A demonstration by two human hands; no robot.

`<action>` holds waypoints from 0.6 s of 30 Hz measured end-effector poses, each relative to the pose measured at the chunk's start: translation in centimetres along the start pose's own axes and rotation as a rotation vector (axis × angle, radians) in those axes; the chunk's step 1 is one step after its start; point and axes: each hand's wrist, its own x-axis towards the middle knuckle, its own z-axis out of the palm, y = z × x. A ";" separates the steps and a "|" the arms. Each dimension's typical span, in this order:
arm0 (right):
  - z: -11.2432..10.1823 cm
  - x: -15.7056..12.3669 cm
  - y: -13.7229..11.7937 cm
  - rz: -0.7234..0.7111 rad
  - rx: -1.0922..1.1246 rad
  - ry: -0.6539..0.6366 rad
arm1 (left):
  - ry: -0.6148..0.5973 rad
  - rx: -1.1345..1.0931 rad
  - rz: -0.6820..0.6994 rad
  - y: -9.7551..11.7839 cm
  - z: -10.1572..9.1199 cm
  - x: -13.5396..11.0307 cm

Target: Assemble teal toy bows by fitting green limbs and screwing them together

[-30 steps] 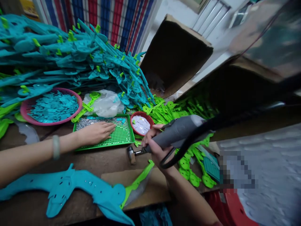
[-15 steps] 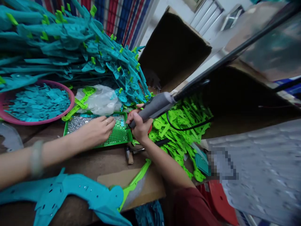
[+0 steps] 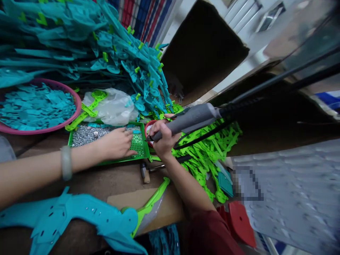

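Note:
My right hand [image 3: 165, 141] is wrapped round a grey electric screwdriver [image 3: 191, 117], whose cable runs up to the right. The tool is tilted, its tip low and to the left. My left hand [image 3: 118, 143] is over a green perforated tray [image 3: 145, 153], thumb apart from loosely bent fingers; nothing shows in it. Small metal screws [image 3: 84, 136] fill the tray's left part, with some teal bits along the back. Partly behind my right hand is a red round container [image 3: 147, 128]. A teal plastic body [image 3: 79, 210] with a lime-green piece [image 3: 154, 203] lies nearest me.
Teal parts are heaped [image 3: 87, 46] at the back left. A pink basin [image 3: 78, 109] of small teal pieces and a clear plastic bag [image 3: 119, 106] stand before them. Lime-green parts [image 3: 202, 166] pile on the right, near a hammer [image 3: 145, 173]. Dark cardboard boxes [image 3: 204, 53] rise behind.
My left hand has moved slightly right over the tray, its thumb now apart from the fingers. My right hand and the screwdriver have shifted a little right. The whole view has shifted slightly.

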 end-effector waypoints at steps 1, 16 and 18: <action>0.0 -0.1 0.3 0.007 0.002 -0.015 | -0.020 0.097 -0.012 0.4 -0.6 -0.7; -0.2 -0.9 4.1 0.094 -0.007 -0.076 | 0.144 -0.092 -0.223 13.4 -5.2 -11.9; -0.2 -1.0 4.1 0.103 -0.023 -0.064 | 0.198 -0.080 -0.211 15.8 -4.4 -12.7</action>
